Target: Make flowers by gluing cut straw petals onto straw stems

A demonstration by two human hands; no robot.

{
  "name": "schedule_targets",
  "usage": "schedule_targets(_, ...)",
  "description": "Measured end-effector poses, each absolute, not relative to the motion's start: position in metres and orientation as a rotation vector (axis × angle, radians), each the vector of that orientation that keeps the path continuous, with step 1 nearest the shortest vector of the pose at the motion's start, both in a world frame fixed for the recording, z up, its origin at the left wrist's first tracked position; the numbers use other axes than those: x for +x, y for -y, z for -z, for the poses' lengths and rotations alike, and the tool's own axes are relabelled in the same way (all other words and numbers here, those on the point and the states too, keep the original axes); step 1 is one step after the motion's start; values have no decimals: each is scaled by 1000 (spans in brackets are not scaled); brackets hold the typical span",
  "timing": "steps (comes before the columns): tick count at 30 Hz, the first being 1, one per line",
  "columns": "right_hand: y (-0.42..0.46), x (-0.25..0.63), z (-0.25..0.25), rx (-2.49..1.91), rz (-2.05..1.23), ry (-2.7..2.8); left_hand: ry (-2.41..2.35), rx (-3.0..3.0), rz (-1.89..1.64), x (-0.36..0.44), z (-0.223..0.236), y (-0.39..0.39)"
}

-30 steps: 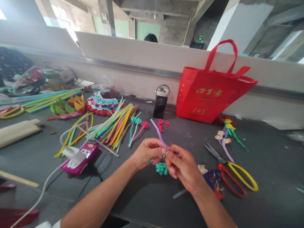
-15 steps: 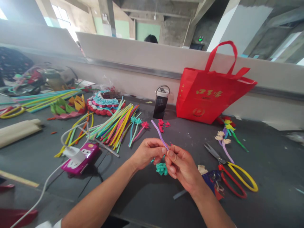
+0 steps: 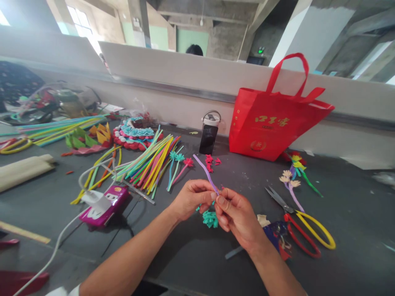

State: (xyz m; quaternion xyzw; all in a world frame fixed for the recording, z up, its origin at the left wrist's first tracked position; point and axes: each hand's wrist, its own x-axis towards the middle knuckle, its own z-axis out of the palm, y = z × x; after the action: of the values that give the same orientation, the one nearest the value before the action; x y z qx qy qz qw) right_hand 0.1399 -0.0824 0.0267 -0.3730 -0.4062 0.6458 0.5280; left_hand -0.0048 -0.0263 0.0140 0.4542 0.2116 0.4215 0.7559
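So there's this fuzzy purple stem (image 3: 205, 172), thin and slightly bent, its lower end pinched between the curled fingers of the left hand (image 3: 194, 199) and right hand (image 3: 233, 209). Curly teal pieces (image 3: 210, 219) sit just below. Glossy red bag (image 3: 274, 123) stands upright, contents hidden. Both forearms angle inward over the dark table (image 3: 185, 255).

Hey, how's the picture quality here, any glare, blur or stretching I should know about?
Head view: bright glare at the upper-left window; haze softens the far-left clutter; wide-angle stretch leans the red bag; hands fairly sharp.
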Motion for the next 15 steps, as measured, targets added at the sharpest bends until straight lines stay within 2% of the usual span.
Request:
schedule_targets(10,82,138,-23,-1075,-1255,1163,-454,840,-890,-3,-13,27)
schedule_targets(15,81,138,-22,-977,-1308,1094,-447,821,-882,0,-12,28)
